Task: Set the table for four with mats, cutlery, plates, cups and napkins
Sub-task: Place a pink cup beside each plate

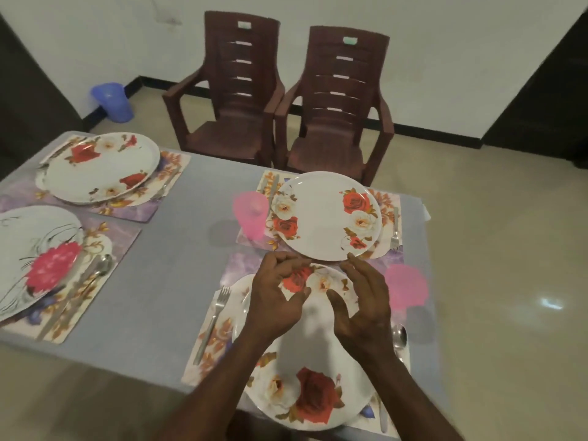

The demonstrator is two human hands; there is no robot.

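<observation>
Four floral mats lie on the grey table (178, 249), each bearing a white plate with red roses. The near right plate (305, 377) sits under my arms, with a fork (211, 323) on its left and a spoon (399, 337) on its right. My left hand (276, 297) and my right hand (366, 300) hover over its far rim, fingers apart, holding nothing. The far right plate (329, 218) has a pink cup (249, 213) at its left. Another pink cup (405, 286) stands right of my right hand. A third pink cup (52, 265) rests on the near left plate (28, 249).
The far left plate (98, 167) sits on its mat with cutlery partly hidden beneath. Two brown plastic chairs (273, 100) stand behind the table. A blue jug (111, 101) is on the floor by the wall. The table's right edge runs just past the right-hand mats.
</observation>
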